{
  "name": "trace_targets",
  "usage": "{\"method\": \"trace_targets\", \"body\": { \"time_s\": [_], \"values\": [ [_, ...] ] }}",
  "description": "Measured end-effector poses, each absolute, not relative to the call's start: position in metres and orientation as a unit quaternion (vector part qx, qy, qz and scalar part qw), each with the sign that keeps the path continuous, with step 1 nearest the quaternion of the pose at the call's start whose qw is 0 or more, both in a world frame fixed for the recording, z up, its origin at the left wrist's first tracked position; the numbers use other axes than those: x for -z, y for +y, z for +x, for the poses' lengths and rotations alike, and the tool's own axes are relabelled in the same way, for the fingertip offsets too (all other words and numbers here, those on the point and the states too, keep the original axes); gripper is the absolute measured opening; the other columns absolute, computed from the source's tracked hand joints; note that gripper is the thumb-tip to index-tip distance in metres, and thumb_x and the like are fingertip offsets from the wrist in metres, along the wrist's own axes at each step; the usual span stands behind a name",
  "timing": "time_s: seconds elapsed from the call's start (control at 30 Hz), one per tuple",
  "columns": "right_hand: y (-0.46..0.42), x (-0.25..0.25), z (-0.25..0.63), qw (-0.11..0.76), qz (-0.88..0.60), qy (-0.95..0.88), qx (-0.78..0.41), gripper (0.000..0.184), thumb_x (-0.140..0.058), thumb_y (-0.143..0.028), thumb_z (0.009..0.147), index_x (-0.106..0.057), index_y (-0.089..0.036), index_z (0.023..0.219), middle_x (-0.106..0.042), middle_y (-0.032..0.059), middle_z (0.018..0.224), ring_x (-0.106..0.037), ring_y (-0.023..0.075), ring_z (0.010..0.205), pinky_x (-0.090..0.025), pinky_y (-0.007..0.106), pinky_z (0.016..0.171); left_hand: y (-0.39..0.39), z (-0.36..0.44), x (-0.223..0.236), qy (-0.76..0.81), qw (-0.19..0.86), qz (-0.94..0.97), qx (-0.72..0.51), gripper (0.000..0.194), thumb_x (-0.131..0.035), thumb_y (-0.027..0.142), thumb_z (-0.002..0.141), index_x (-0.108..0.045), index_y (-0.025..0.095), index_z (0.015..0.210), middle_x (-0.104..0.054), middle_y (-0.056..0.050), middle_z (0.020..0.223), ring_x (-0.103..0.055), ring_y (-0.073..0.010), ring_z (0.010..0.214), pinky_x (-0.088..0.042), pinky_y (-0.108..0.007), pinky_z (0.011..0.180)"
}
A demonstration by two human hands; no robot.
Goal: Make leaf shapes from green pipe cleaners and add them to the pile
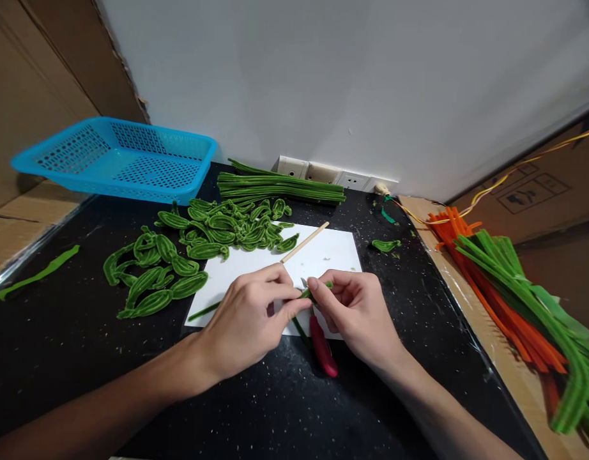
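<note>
My left hand (251,316) and my right hand (354,313) meet over the near edge of a white sheet (323,255). Both pinch one green pipe cleaner (310,292) between thumb and fingers; its free end trails left across the sheet (203,311). A red-handled tool (323,348), scissors or pliers, lies on the black table below my right hand, with its metal tip showing between my hands. A wooden stick (305,242) lies slanted on the sheet beyond my fingers.
Several bent green leaf shapes (198,246) are heaped left of the sheet. Straight green stems (280,186) lie by the wall sockets (323,172). A blue basket (115,156) stands back left. Orange and green pipe cleaners (515,287) lie on a cardboard box at right.
</note>
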State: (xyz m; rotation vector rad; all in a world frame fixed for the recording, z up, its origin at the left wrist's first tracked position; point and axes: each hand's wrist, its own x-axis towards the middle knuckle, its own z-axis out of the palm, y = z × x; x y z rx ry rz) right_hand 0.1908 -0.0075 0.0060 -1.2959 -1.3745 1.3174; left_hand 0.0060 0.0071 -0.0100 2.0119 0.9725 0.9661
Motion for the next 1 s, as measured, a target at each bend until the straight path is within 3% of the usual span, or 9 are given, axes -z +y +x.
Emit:
{"method": "trace_targets", "body": {
  "time_s": [0.07, 0.13, 0.23, 0.33, 0.43, 0.6, 0.8, 0.9, 1.0],
  "values": [
    [-0.009, -0.006, 0.191, 0.418, -0.515, -0.547, -0.51, 0.036, -0.077, -0.042, 0.087, -0.064, -0.015, 0.067, -0.048, -0.0053, 0.047, -0.034, 0.0053, 0.04, -0.024, 0.018, 0.037, 0.005, 0.006, 0.012, 0.364, 0.286, 0.792, -0.398, 0.019, -0.064, 0.02, 0.096, -0.076, 0.015, 0.081, -0.063, -0.004, 0.083, -0.054, -0.0118, 0.069, -0.04, -0.027, 0.062],
    [-0.01, -0.006, 0.191, 0.429, -0.51, -0.558, -0.495, 0.033, -0.077, -0.039, 0.088, -0.065, -0.015, 0.068, -0.049, -0.0051, 0.049, -0.035, 0.0056, 0.042, -0.026, 0.018, 0.039, 0.006, 0.005, 0.012, 0.358, 0.314, 0.785, -0.397, 0.018, -0.064, 0.022, 0.097, -0.076, 0.016, 0.085, -0.064, -0.004, 0.085, -0.057, -0.0126, 0.072, -0.043, -0.026, 0.065],
    [-0.011, -0.006, 0.194, 0.447, -0.493, -0.572, -0.479, 0.031, -0.076, -0.037, 0.09, -0.064, -0.016, 0.07, -0.051, -0.0045, 0.052, -0.038, 0.0061, 0.045, -0.029, 0.018, 0.041, 0.009, 0.005, 0.008, 0.355, 0.481, 0.718, -0.356, 0.021, -0.063, 0.031, 0.099, -0.075, 0.017, 0.089, -0.066, -0.004, 0.088, -0.062, -0.014, 0.077, -0.048, -0.024, 0.065],
    [-0.011, -0.007, 0.198, 0.469, -0.483, -0.57, -0.471, 0.031, -0.074, -0.037, 0.092, -0.064, -0.017, 0.071, -0.05, -0.0044, 0.054, -0.038, 0.0064, 0.046, -0.03, 0.018, 0.042, 0.014, 0.006, 0.005, 0.324, 0.646, 0.615, -0.315, 0.027, -0.061, 0.039, 0.1, -0.073, 0.016, 0.096, -0.068, -0.004, 0.084, -0.068, -0.0146, 0.07, -0.05, -0.022, 0.054],
    [-0.011, -0.007, 0.201, 0.481, -0.488, -0.562, -0.463, 0.032, -0.072, -0.038, 0.094, -0.065, -0.017, 0.072, -0.05, -0.0046, 0.053, -0.036, 0.006, 0.046, -0.029, 0.018, 0.041, 0.017, 0.007, 0.004, 0.309, 0.711, 0.555, -0.301, 0.027, -0.067, 0.04, 0.096, -0.071, 0.013, 0.092, -0.071, -0.004, 0.08, -0.07, -0.0144, 0.061, -0.046, -0.019, 0.045],
    [-0.01, -0.007, 0.198, 0.492, -0.5, -0.533, -0.473, 0.035, -0.074, -0.041, 0.092, -0.064, -0.017, 0.069, -0.05, -0.0041, 0.051, -0.036, 0.0055, 0.042, -0.029, 0.018, 0.039, 0.014, 0.008, 0.006, 0.345, 0.692, 0.54, -0.333, 0.024, -0.079, 0.036, 0.087, -0.07, 0.013, 0.088, -0.07, -0.002, 0.07, -0.07, -0.0151, 0.054, -0.046, -0.018, 0.041],
    [-0.014, -0.008, 0.187, 0.488, -0.477, -0.447, -0.578, 0.04, -0.076, -0.045, 0.089, -0.059, -0.017, 0.066, -0.05, -0.0047, 0.047, -0.031, 0.0043, 0.036, -0.024, 0.018, 0.034, 0.004, 0.007, 0.01, 0.344, 0.526, 0.636, -0.447, 0.013, -0.067, 0.028, 0.097, -0.071, 0.016, 0.096, -0.07, -0.002, 0.079, -0.072, -0.013, 0.066, -0.054, -0.02, 0.056],
    [-0.016, -0.007, 0.188, 0.506, -0.458, -0.449, -0.577, 0.038, -0.072, -0.045, 0.092, -0.062, -0.017, 0.068, -0.05, -0.0053, 0.048, -0.03, 0.0042, 0.036, -0.023, 0.018, 0.034, 0.003, 0.01, 0.012, 0.324, 0.58, 0.595, -0.454, 0.016, -0.063, 0.033, 0.1, -0.066, 0.017, 0.1, -0.069, -0.001, 0.073, -0.071, -0.0128, 0.061, -0.052, -0.018, 0.051],
    [-0.016, -0.006, 0.192, 0.492, -0.464, -0.533, -0.509, 0.037, -0.069, -0.042, 0.095, -0.065, -0.017, 0.068, -0.051, -0.0041, 0.049, -0.037, 0.0062, 0.04, -0.03, 0.02, 0.039, 0.006, 0.012, 0.011, 0.32, 0.653, 0.526, -0.44, 0.025, -0.062, 0.042, 0.1, -0.061, 0.017, 0.1, -0.066, 0.001, 0.066, -0.068, -0.0134, 0.054, -0.05, -0.018, 0.044]
  ]
}}
